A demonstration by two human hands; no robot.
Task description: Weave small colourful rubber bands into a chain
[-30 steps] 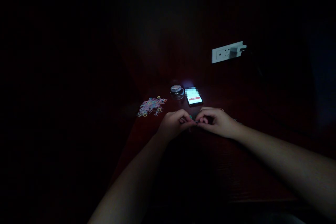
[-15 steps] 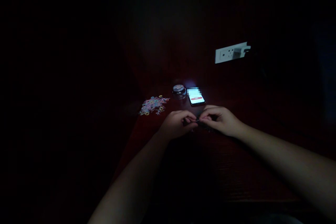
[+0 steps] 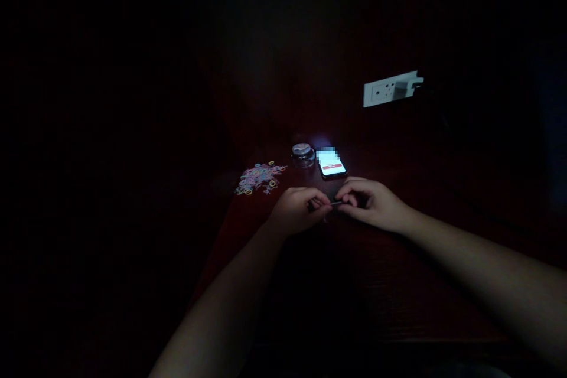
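Between my two hands runs a short, thin pale strand [image 3: 336, 204], perhaps a small rubber band; dim light hides its detail. My left hand [image 3: 297, 208] pinches its left end between thumb and fingers. At the other end, my right hand [image 3: 374, 204] has its thumb and fingers curled around the strand. Beyond my left hand lies a loose pile of small coloured rubber bands [image 3: 259, 177], several of them yellow, pink and blue.
A small round clear container with a lid [image 3: 302, 155] stands behind my hands. Beside it lies a phone [image 3: 332, 164] with a lit screen on the dark red table [image 3: 398, 283]. A white wall socket [image 3: 390, 90] with a plug is at the upper right.
My right hand has shifted slightly, its fingertips opening a little away from my left hand. The strand between the hands now shows longer and straighter. My left hand is almost unmoved.
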